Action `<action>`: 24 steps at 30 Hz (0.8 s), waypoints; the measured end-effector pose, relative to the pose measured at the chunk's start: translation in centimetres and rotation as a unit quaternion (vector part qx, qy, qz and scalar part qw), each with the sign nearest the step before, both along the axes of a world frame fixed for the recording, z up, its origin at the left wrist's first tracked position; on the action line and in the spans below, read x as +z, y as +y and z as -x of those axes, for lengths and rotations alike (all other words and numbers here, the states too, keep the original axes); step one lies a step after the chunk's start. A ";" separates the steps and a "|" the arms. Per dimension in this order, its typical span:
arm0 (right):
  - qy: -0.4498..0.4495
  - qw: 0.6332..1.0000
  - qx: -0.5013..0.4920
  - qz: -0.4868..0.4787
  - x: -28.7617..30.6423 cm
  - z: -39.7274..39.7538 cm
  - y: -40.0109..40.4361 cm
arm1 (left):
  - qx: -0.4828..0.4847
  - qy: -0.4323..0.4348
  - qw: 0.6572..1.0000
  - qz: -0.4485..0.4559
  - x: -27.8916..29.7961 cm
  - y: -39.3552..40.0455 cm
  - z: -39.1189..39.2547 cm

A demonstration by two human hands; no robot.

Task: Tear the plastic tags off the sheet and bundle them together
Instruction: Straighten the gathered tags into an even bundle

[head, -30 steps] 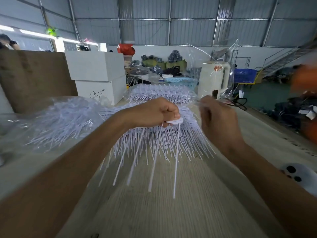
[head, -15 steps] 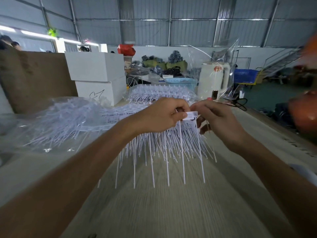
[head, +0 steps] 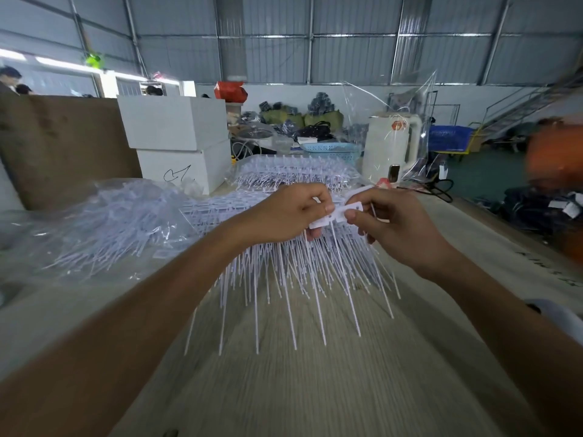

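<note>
Above counter, head view: left hand and right hand together, both pinching same white tag strip, stems hanging down. A second ago right hand was apart, left alone holding tags; now right grip closed on end tag, so next tear likely in progress. Bundle in left grip growing. Remaining sheets piled behind hands; bagged tags at left. Hidden: tear line under fingers, bundle count. Edges motion-blurred, orange shape at right unreadable.
</note>
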State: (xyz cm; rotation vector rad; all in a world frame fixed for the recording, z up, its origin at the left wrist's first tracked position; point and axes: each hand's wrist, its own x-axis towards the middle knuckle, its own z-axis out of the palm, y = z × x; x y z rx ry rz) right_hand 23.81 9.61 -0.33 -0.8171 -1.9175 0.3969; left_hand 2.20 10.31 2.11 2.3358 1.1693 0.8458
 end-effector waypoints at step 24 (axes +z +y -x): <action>-0.269 0.891 -0.148 -0.336 0.3 -0.2 -1.0 | -0.040 -0.028 0.994 0.100 0.8 -0.2 0.8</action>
